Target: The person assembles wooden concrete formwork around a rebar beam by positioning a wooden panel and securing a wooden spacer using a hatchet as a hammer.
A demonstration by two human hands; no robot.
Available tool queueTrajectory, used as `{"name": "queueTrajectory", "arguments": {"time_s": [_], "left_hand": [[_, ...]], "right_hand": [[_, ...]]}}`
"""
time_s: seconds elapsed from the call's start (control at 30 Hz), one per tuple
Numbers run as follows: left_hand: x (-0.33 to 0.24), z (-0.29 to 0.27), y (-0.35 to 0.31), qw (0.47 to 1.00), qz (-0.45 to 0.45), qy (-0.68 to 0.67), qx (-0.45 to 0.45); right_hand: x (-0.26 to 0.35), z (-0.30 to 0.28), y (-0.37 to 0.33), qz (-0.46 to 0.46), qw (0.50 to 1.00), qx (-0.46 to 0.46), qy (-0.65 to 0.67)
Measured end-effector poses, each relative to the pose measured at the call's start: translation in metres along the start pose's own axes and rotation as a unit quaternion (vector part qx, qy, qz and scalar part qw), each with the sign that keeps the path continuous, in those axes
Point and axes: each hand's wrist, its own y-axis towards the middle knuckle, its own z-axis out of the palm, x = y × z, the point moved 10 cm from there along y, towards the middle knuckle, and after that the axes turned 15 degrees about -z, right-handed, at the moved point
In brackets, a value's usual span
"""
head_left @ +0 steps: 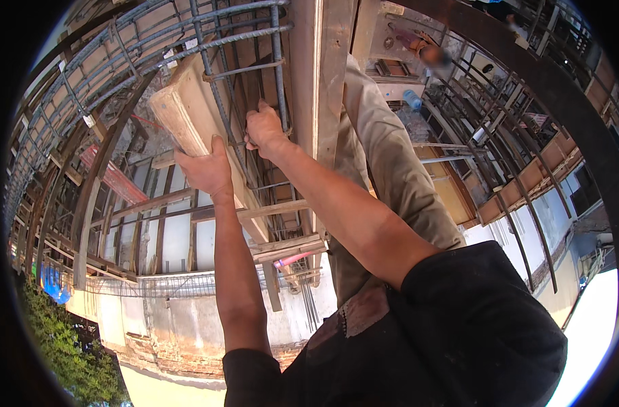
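Note:
My left hand (208,172) is closed round the lower edge of a wooden formwork board (185,102), its thumb on the near face. The board stands tilted beside a cage of steel rebar (277,61). My right hand (265,129) reaches in between the cage bars and a long upright timber panel (328,88), its fingers curled. What those fingers hold, if anything, is hidden. The rebar ties (245,71) run close to my right knuckles.
My trousered legs (391,156) straddle beside the timber panel. At far right, another person (428,53) is below among timber and poles. A blue water jug (412,100) stands near there. Wooden props (95,197) and a red-white strip (112,175) lie to the left, high above ground.

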Motion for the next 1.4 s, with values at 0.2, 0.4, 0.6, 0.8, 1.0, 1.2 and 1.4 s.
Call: {"name": "queueTrajectory", "arguments": {"time_s": [0.2,0.4,0.6,0.8,1.0,1.2,1.4], "left_hand": [[0.001,-0.004,0.001,1.0,-0.014,0.013,0.0],[0.018,-0.005,0.004,0.999,-0.022,0.028,-0.005],[0.005,-0.003,0.004,1.0,-0.011,-0.001,0.023],[-0.005,0.0,0.003,0.999,-0.002,-0.014,0.035],[0.002,-0.003,0.004,0.999,-0.016,-0.013,0.033],[-0.008,0.001,0.006,0.998,-0.007,-0.025,0.051],[-0.014,-0.001,0.005,0.998,0.006,-0.036,0.045]], "right_hand": [[-0.037,0.019,0.024,0.068,0.998,0.003,0.011],[-0.06,0.015,0.032,0.131,0.988,0.063,0.043],[-0.02,-0.005,0.016,0.01,0.998,-0.056,-0.036],[-0.028,0.007,0.05,0.055,0.991,0.116,-0.02],[-0.021,0.003,0.008,0.095,0.993,-0.057,-0.045],[-0.025,0.003,0.026,0.131,0.991,0.006,0.003],[-0.029,-0.007,0.037,0.004,0.996,0.001,-0.084]]}}
